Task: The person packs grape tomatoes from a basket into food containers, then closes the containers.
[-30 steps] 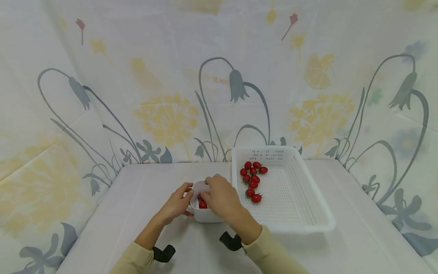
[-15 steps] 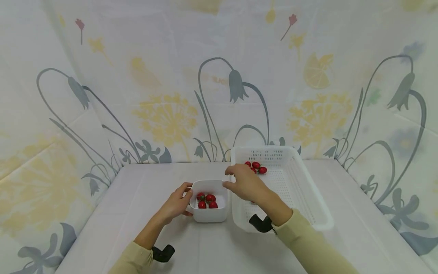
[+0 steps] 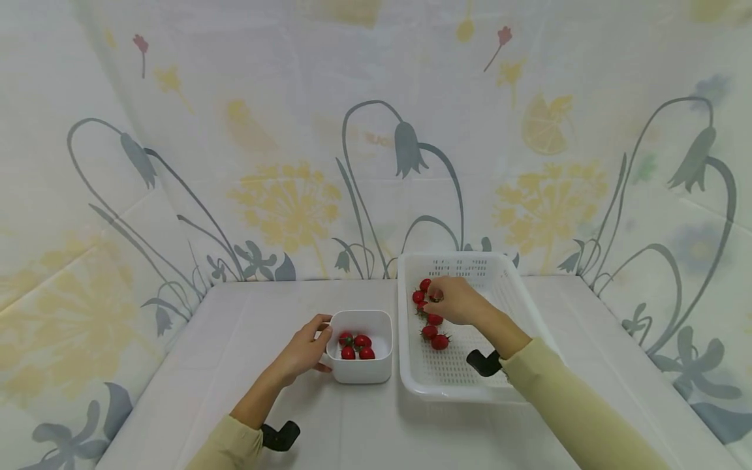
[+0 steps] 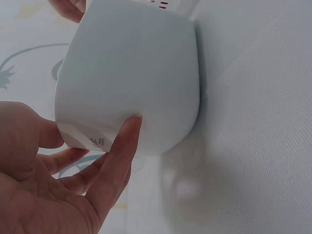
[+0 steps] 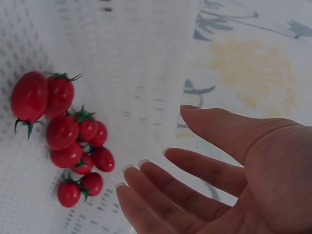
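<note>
At the middle of the table, a small white container (image 3: 362, 371) holds several red tomatoes (image 3: 361, 341). My left hand (image 3: 301, 351) grips its left side; in the left wrist view, fingertips of that hand (image 4: 73, 180) press on the smooth wall of the container (image 4: 131, 73). My right hand (image 3: 461, 301) hangs over the left part of a white perforated basket, by the loose tomatoes (image 3: 439, 341). In the right wrist view this hand (image 5: 219, 170) has its fingers and thumb spread with nothing between them, to the right of the tomatoes (image 5: 62, 132).
The big basket (image 3: 431, 391) stands just right of the small container, its right part under my right forearm. Behind the table (image 3: 235, 326) hangs a cloth with printed flowers (image 3: 376, 196). A black curved piece (image 3: 281, 436) shows at my left wrist, another (image 3: 484, 363) at my right.
My right hand has left the small container and moved right, over the tomatoes in the basket. The tomatoes it covered in the container are in sight. My left hand has stayed put.
</note>
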`<state>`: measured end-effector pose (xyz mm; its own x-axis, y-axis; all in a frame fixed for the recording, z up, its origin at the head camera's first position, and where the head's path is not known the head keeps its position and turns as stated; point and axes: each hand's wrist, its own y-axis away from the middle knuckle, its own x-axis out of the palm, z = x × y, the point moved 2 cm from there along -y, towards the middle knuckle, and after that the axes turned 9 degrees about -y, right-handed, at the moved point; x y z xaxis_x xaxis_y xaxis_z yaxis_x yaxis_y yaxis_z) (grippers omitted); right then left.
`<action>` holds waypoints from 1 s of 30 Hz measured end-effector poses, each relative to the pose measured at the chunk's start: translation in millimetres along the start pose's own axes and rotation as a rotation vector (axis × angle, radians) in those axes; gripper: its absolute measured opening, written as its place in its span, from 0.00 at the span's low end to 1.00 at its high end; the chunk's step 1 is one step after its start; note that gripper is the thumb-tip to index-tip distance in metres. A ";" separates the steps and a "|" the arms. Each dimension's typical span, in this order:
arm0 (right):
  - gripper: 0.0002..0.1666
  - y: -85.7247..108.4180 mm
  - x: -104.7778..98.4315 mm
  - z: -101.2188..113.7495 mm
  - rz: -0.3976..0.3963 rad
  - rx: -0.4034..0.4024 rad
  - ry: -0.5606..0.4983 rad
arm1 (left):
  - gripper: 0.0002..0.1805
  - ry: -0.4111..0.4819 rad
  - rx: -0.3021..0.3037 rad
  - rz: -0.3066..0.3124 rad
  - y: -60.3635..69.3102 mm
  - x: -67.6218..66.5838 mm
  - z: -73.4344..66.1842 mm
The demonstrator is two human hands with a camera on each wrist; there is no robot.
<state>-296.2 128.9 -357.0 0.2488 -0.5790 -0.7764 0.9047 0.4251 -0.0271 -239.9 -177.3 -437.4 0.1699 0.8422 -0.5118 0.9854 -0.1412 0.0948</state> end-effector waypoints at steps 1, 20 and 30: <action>0.13 -1.7 -1.0 -4.5 0.004 0.001 -0.001 | 0.19 0.001 -0.002 -0.001 -0.2 0.0 0.1; 0.14 -34.5 3.4 -86.4 -0.027 0.196 -0.141 | 0.20 -0.013 0.016 -0.008 0.3 -0.9 -0.6; 0.22 -43.6 8.3 -101.3 -0.011 0.332 -0.345 | 0.19 -0.004 0.009 -0.009 -0.1 -0.2 -0.5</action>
<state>-368.7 176.1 -426.1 0.2881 -0.8031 -0.5216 0.9555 0.2050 0.2122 -240.0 -177.3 -436.9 0.1607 0.8412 -0.5163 0.9870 -0.1379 0.0824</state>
